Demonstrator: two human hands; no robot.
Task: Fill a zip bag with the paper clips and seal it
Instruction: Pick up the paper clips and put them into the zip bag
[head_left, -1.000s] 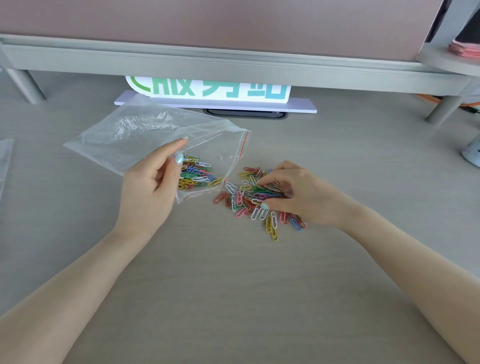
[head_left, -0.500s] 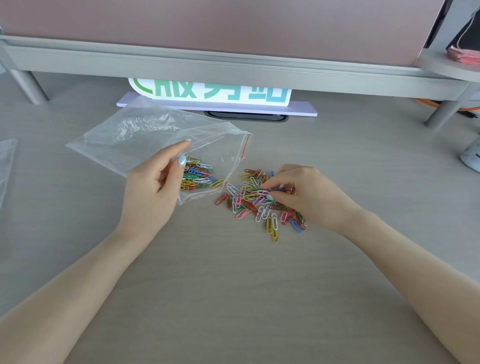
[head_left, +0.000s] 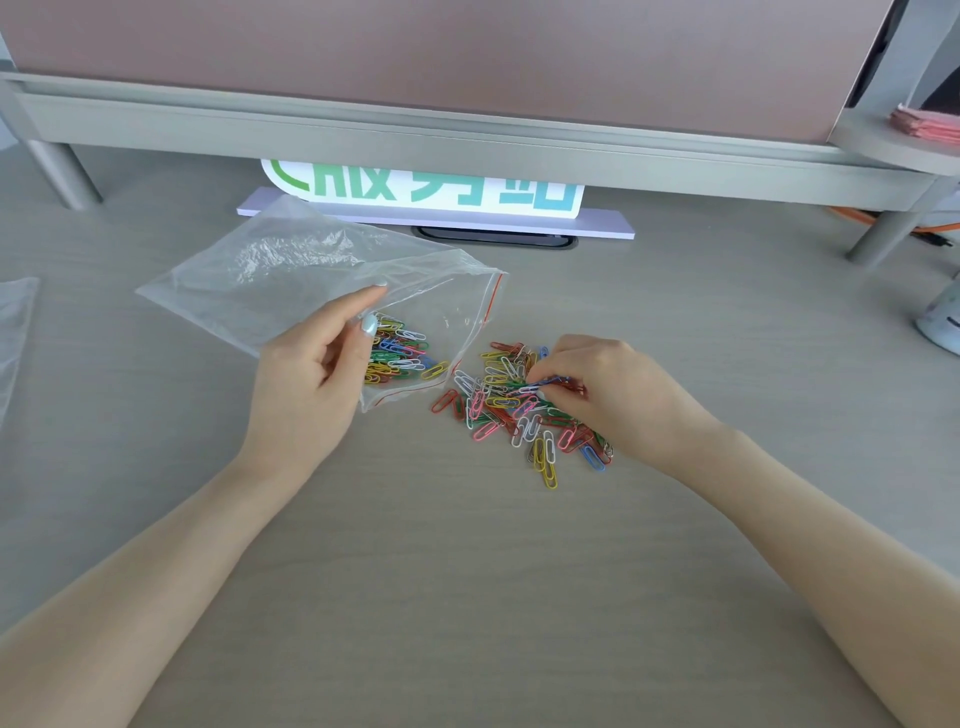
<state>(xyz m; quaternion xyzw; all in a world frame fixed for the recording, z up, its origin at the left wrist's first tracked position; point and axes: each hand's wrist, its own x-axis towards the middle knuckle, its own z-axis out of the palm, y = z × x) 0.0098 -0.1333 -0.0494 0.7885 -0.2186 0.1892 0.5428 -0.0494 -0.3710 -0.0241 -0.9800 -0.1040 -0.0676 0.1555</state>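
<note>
The zip bag (head_left: 311, 270) lies on the counter (head_left: 467, 571), its red-lined mouth facing the loose pile of paper clips (head_left: 519, 415) just beside it. The left hand (head_left: 311, 384) forms a grip on the bag's near edge by the mouth, thumb on top, beside a small heap of clips in the bag (head_left: 402, 353). The right hand (head_left: 618, 395) rests on the pile, its fingertips pinching a few clips.
</note>
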